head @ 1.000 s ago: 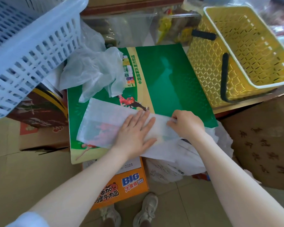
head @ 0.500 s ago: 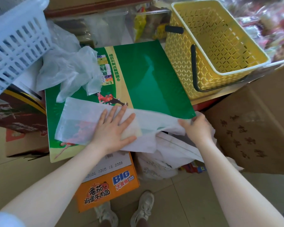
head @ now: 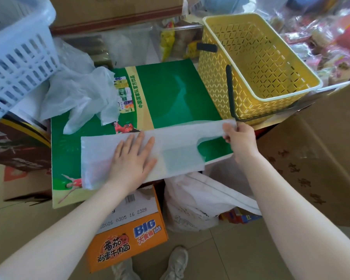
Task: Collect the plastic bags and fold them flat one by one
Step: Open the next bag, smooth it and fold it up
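A white plastic bag (head: 176, 150) lies spread flat along the near edge of a green carton (head: 170, 98). My left hand (head: 132, 160) presses flat on the bag's middle with straight fingers. My right hand (head: 238, 138) pinches one of the bag's handles at the carton's right edge, stretched out sideways. The other handle lies flat nearer me. A crumpled clear plastic bag (head: 83, 98) sits at the carton's far left corner. Another white bag (head: 198, 201) with something inside hangs below the carton's near edge.
A yellow basket (head: 255, 63) with black handles stands to the right of the carton. A pale blue basket (head: 18, 55) juts in at the upper left. An orange noodle box (head: 129, 235) sits below, brown cartons (head: 311, 162) to the right, my shoes on the tiled floor.
My right hand has lifted the bag's handle from below the carton's edge and drawn it out to the right, so the bag now lies stretched flat. My left hand stays pressed on it.
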A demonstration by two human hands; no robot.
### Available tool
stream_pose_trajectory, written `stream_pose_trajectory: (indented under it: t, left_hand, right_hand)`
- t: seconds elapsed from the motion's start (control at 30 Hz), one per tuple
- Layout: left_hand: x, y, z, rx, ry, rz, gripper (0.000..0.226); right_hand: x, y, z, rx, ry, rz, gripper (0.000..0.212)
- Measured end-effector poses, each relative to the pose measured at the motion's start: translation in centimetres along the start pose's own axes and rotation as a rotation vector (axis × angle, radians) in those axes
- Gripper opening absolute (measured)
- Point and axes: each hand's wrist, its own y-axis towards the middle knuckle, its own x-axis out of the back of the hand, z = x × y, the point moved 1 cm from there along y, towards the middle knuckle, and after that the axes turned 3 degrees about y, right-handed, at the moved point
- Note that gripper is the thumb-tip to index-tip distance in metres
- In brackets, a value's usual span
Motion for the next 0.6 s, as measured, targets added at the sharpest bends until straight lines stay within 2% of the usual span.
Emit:
stream_pose_trajectory:
  t: [0.07, 0.13, 0.27, 0.4, 0.5, 0.6]
  left_hand:
    - [0.0, 0.1, 0.0, 0.006, 0.038, 0.008, 0.079]
    - [0.4, 0.1, -0.1, 0.026, -0.011, -0.054, 0.072]
    - [2.2, 1.9, -2.1, -0.084, -0.296, -0.247, 0.049]
    - [5.8, 6.2, -7.0, -0.246, -0.657, -0.197, 0.038]
    - [8.0, 8.6, -10.2, -0.317, -0.902, -0.061, 0.037]
    - [9.0, 9.1, -11.6, -0.401, -0.952, -0.039, 0.025]
  right_hand:
    - [-0.5, 0.0, -0.5, 0.036, -0.047, 0.019, 0.024]
    - [-0.6, -1.2, -1.3, 0.107, -0.033, 0.033, 0.028]
    - [-0.6, -3.3, -1.9, 0.273, -0.03, 0.052, 0.028]
    - [-1.3, -3.7, -1.2, 0.347, -0.049, 0.04, 0.019]
    - [-1.3, -3.9, -0.7, 0.363, -0.043, 0.031, 0.022]
    - [-0.6, -4.0, -0.7, 0.333, -0.004, 0.029, 0.014]
